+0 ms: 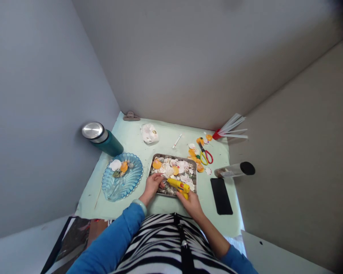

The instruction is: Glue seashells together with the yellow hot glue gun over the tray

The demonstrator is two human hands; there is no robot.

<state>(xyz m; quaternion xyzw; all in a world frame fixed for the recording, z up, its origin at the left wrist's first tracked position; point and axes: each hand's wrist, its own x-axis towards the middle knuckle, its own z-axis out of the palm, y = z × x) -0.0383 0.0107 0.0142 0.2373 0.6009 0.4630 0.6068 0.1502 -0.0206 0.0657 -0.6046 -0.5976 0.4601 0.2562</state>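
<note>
My right hand (193,204) is closed around a yellow glue gun (178,185), whose nozzle points left over a metal tray (196,179). In that tray lie many shells (168,169), mostly white, with a few orange ones. Close to the nozzle, my left hand (153,187) is over the tray's front left part with its fingers pinched together. Whatever sits between those fingertips is too small and hidden to make out. Left of the tray rests a blue shell-shaped glass plate (117,195) with a white shell (115,164), an orange shell (124,166) and smaller pieces on it.
A teal bottle (110,144) stands behind the plate. Along the back are a clip (131,116), a crumpled white bag (149,134) and a white stick (177,141). To the right are scissors (204,154), glue sticks in a red holder (217,134), a clear jar (231,171) and a phone (221,196).
</note>
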